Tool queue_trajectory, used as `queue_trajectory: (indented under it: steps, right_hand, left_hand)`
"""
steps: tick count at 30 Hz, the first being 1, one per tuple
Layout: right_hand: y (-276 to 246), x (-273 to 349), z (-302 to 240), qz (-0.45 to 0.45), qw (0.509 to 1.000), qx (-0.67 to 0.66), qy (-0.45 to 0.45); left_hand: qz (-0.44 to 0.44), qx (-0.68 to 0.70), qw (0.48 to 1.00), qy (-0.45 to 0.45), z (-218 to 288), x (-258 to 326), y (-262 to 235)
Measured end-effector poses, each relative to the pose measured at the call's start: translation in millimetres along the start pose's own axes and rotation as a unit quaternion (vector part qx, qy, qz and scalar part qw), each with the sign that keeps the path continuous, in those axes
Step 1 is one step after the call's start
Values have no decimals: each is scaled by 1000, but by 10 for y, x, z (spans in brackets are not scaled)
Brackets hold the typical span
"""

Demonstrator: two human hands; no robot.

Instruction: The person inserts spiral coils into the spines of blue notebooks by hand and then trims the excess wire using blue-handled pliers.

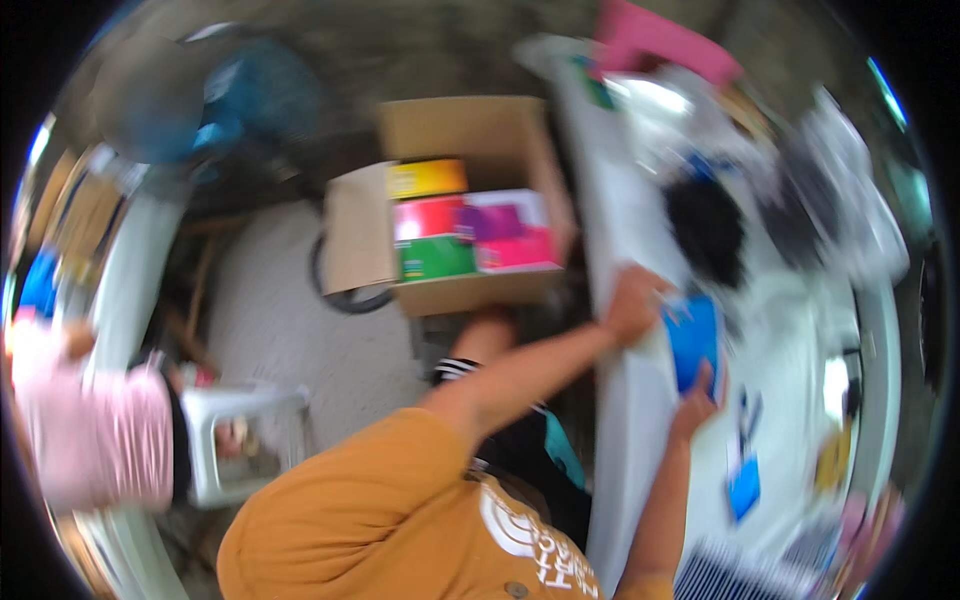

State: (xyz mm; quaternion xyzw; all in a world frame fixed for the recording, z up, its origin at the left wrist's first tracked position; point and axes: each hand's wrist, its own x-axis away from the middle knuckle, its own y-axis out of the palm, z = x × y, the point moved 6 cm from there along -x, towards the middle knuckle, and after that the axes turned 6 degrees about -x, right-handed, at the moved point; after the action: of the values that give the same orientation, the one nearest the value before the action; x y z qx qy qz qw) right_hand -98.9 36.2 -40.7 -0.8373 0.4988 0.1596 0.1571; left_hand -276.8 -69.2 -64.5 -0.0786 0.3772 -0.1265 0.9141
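Observation:
A flat blue packet (pixel 694 345) is between my two hands over the white table to my right; motion blurs it, so I cannot tell whether it is a pouch or a small box. Closed at its upper left edge is my left hand (pixel 636 303). My right hand (pixel 694 410) grips its lower end, with one digit lying on the blue face. Beyond the packet lies a black fluffy bundle (pixel 706 228). A smaller blue piece (pixel 744 488) rests nearer me on the tabletop, with thin dark-blue strips beside it.
An open cardboard box (pixel 352 232) holding several coloured boxes stands ahead. Clear plastic bags (pixel 850 215) and a pink object (pixel 668 42) lie along the table (pixel 640 440). At left are a white stool (pixel 245 405), a person in pink (pixel 105 430) and a fan (pixel 250 95).

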Motion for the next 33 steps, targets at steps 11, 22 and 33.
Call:
queue_trajectory:
  steps: [11, 22, 33]
  right_hand:
    - [-1167, 878, -810, 24, 999, 42, 5]
    - [-1179, 1200, -754, 15, 997, 73, -26]
    - [-1287, 1335, -724, 22, 997, 69, -41]
  left_hand:
    - [-227, -72, 971, 37, 155, -105, 46]
    - [-249, 47, 889, 382, 2279, 568, 504]
    - [-376, 80, 769, 511, 1947, 1288, 321]
